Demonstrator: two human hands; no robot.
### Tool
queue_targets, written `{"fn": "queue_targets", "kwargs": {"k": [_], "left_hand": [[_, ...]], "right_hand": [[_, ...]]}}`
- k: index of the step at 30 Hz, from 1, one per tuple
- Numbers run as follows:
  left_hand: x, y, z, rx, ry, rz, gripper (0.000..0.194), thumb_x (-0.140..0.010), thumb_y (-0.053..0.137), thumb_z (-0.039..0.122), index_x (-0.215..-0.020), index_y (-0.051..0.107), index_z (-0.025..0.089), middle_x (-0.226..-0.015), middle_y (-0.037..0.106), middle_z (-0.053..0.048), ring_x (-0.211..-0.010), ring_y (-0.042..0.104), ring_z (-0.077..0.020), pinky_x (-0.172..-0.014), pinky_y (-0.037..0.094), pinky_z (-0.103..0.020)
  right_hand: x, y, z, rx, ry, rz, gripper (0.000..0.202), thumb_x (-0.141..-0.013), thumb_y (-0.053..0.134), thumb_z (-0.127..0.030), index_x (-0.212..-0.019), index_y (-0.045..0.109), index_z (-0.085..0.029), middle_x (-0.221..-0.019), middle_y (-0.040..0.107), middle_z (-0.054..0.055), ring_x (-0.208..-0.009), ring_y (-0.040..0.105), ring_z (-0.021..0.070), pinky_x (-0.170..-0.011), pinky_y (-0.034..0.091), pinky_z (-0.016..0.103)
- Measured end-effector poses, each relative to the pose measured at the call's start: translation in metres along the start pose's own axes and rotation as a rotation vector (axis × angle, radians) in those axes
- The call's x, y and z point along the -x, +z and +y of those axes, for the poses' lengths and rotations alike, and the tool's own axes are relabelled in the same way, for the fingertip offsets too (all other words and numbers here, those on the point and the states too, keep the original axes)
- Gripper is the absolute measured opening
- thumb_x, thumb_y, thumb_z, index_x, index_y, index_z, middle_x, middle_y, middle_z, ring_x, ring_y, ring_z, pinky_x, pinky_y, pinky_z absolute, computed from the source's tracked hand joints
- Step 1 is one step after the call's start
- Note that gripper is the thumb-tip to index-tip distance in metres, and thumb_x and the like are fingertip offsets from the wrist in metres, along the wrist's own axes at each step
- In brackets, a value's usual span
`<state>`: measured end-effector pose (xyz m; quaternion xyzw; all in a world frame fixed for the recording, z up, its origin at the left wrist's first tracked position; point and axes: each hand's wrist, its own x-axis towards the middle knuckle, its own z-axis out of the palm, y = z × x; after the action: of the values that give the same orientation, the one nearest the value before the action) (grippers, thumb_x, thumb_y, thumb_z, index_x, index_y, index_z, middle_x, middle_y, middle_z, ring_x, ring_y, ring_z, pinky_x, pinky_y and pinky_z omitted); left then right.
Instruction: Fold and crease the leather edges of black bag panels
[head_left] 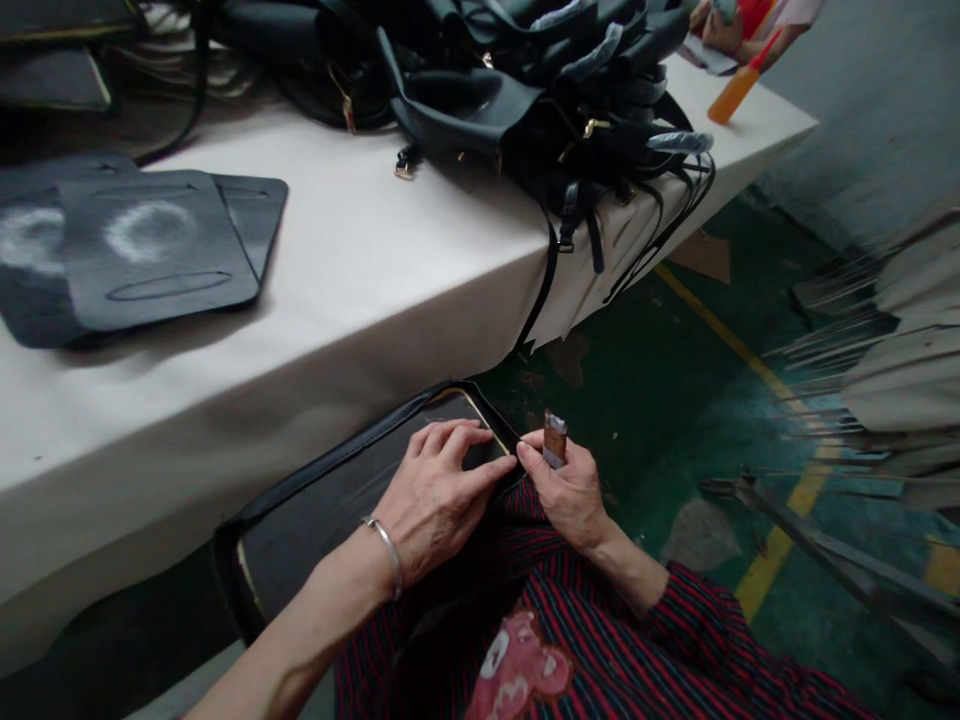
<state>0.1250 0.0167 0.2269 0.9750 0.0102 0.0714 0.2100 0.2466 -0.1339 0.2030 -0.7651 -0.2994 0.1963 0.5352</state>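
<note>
A black bag piece with a raised black rim and a pale yellowish strip along its edge lies across my lap, by the table. My left hand rests on it with fingers spread, the tips near the strip at the right corner. My right hand pinches the rim at that same corner between thumb and finger. Its curled fingers also hold a small brown flat tool with a ragged whitish end, standing upright; its exact kind is unclear. The two hands are almost touching.
A white-covered table runs ahead, carrying stacked black panels, a heap of black bags with dangling straps, and an orange bottle. Another person's hands are at the far end. A rack with pale pieces stands right.
</note>
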Motion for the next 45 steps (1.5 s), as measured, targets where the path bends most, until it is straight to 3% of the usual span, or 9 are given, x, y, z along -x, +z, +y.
{"fn": "queue_targets", "kwargs": {"k": [7, 12, 15, 18, 20, 25, 33, 40, 45], "left_hand": [[-0.005, -0.007, -0.003, 0.113, -0.08, 0.012, 0.029, -0.092, 0.042, 0.019, -0.114, 0.059, 0.026, -0.116, 0.056, -0.007, -0.111, 0.048, -0.0221, -0.094, 0.042, -0.043], [-0.041, -0.027, -0.035, -0.062, -0.175, 0.053, 0.032, -0.085, 0.059, 0.027, -0.116, 0.059, 0.019, -0.114, 0.057, -0.01, -0.103, 0.051, -0.0259, -0.086, 0.043, -0.043], [-0.074, -0.034, -0.065, 0.071, -0.15, -0.148, 0.044, -0.079, 0.066, 0.035, -0.121, 0.06, 0.024, -0.116, 0.06, -0.008, -0.111, 0.051, -0.0285, -0.091, 0.04, -0.043], [-0.098, -0.034, -0.087, 0.319, -0.089, -0.377, 0.02, -0.076, 0.068, 0.032, -0.094, 0.073, 0.025, -0.089, 0.065, -0.001, -0.084, 0.06, -0.0161, -0.077, 0.045, -0.027], [-0.104, -0.031, -0.092, 0.364, -0.082, -0.368, 0.008, -0.072, 0.071, 0.028, -0.077, 0.074, 0.024, -0.075, 0.062, 0.002, -0.073, 0.059, -0.0121, -0.067, 0.043, -0.022], [-0.096, -0.025, -0.092, 0.403, -0.081, -0.204, 0.01, -0.078, 0.064, 0.024, -0.077, 0.074, 0.021, -0.07, 0.054, 0.002, -0.065, 0.053, -0.0094, -0.062, 0.039, -0.021], [-0.088, -0.042, -0.092, -0.091, 0.435, -0.288, 0.026, -0.087, 0.05, 0.015, -0.094, 0.071, 0.028, -0.086, 0.065, -0.001, -0.096, 0.056, -0.02, -0.083, 0.041, -0.035], [-0.035, -0.037, -0.052, -0.266, 0.338, -0.182, 0.039, -0.09, 0.043, 0.018, -0.127, 0.054, 0.018, -0.11, 0.06, -0.009, -0.105, 0.053, -0.0239, -0.094, 0.043, -0.039], [-0.017, -0.018, -0.029, -0.203, 0.223, -0.119, 0.041, -0.089, 0.045, 0.019, -0.129, 0.051, 0.01, -0.123, 0.057, -0.012, -0.117, 0.049, -0.0248, -0.101, 0.043, -0.037]], "right_hand": [[-0.006, 0.0, 0.0, 0.048, -0.055, -0.059, 0.012, -0.087, 0.058, -0.03, -0.084, 0.063, -0.02, -0.069, 0.057, 0.0, -0.06, 0.052, 0.0138, -0.058, 0.043, 0.027], [-0.011, -0.001, -0.003, 0.048, -0.064, -0.138, 0.012, -0.088, 0.057, -0.028, -0.085, 0.063, -0.018, -0.065, 0.053, -0.002, -0.055, 0.047, 0.0118, -0.054, 0.039, 0.026], [-0.013, -0.002, -0.004, 0.039, -0.071, -0.172, 0.011, -0.088, 0.057, -0.026, -0.085, 0.063, -0.018, -0.068, 0.054, -0.001, -0.057, 0.049, 0.012, -0.056, 0.04, 0.026], [-0.014, -0.003, -0.003, 0.04, -0.077, -0.187, 0.01, -0.088, 0.057, -0.026, -0.086, 0.063, -0.018, -0.066, 0.053, -0.002, -0.055, 0.047, 0.0114, -0.053, 0.038, 0.026], [-0.014, -0.003, -0.002, 0.052, -0.089, -0.173, 0.009, -0.088, 0.057, -0.025, -0.087, 0.063, -0.018, -0.065, 0.052, -0.002, -0.054, 0.047, 0.0112, -0.053, 0.039, 0.025], [-0.016, 0.002, 0.001, 0.112, -0.202, -0.13, 0.004, -0.086, 0.059, -0.019, -0.087, 0.063, -0.018, -0.068, 0.056, 0.0, -0.056, 0.052, 0.012, -0.055, 0.043, 0.026], [-0.019, 0.001, -0.005, 0.323, -0.538, -0.161, 0.023, -0.085, 0.053, -0.009, -0.106, 0.06, -0.013, -0.075, 0.06, 0.005, -0.063, 0.054, 0.0148, -0.058, 0.046, 0.027], [-0.018, -0.01, -0.021, 0.759, -0.585, -0.451, 0.03, -0.088, 0.039, -0.004, -0.11, 0.059, -0.006, -0.08, 0.057, 0.009, -0.071, 0.051, 0.0184, -0.058, 0.042, 0.029], [-0.019, -0.01, 0.002, 0.305, -0.389, -0.426, 0.016, -0.093, 0.045, -0.017, -0.101, 0.058, -0.012, -0.076, 0.049, 0.003, -0.066, 0.047, 0.0138, -0.059, 0.039, 0.027]]}}
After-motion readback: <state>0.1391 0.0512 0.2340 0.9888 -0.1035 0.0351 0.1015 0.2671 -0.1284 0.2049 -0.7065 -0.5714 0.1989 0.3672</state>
